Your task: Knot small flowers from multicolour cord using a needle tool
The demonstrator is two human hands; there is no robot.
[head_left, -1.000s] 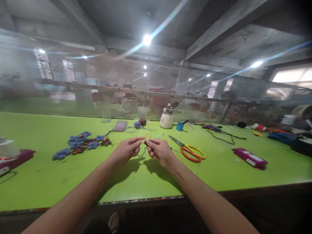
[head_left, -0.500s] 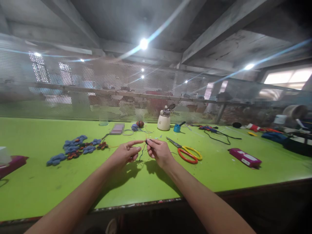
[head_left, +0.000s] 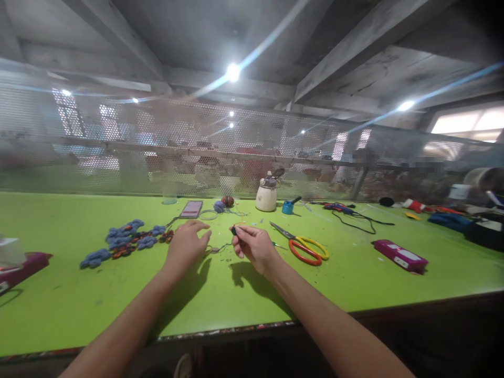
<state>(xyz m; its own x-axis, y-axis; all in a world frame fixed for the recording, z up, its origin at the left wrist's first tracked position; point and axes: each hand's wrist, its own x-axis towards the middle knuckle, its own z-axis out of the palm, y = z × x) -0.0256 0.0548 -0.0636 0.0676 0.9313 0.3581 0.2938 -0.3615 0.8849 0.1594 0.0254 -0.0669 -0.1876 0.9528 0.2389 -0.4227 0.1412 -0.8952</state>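
My right hand [head_left: 255, 245] is closed, thumb against fingers, on a small dark piece of yarn work [head_left: 233, 230]; its exact shape is mostly hidden. An orange strand [head_left: 239, 224] runs up from it, and a dark yarn tail [head_left: 223, 247] trails to the left over the table. My left hand [head_left: 186, 244] is apart from it, fingers spread with nothing seen in them, just right of the blue and dark-orange crocheted flowers [head_left: 118, 239]. Beyond the hands lie a blue yarn ball [head_left: 219, 206] and a dark red-orange yarn ball [head_left: 227, 200].
Orange-and-yellow-handled scissors [head_left: 305, 251] lie right of my right hand. Behind stand a white jug [head_left: 266, 197] and a small blue pot [head_left: 287, 208]. A phone [head_left: 191, 209] lies on the green table [head_left: 118, 304]. Purple boxes [head_left: 400, 256] sit at both sides; perforated mesh [head_left: 220, 142] closes the back.
My left hand has let go of the yarn at the right hand, moved left and spread its fingers. The right hand keeps its pinch on the dark piece.
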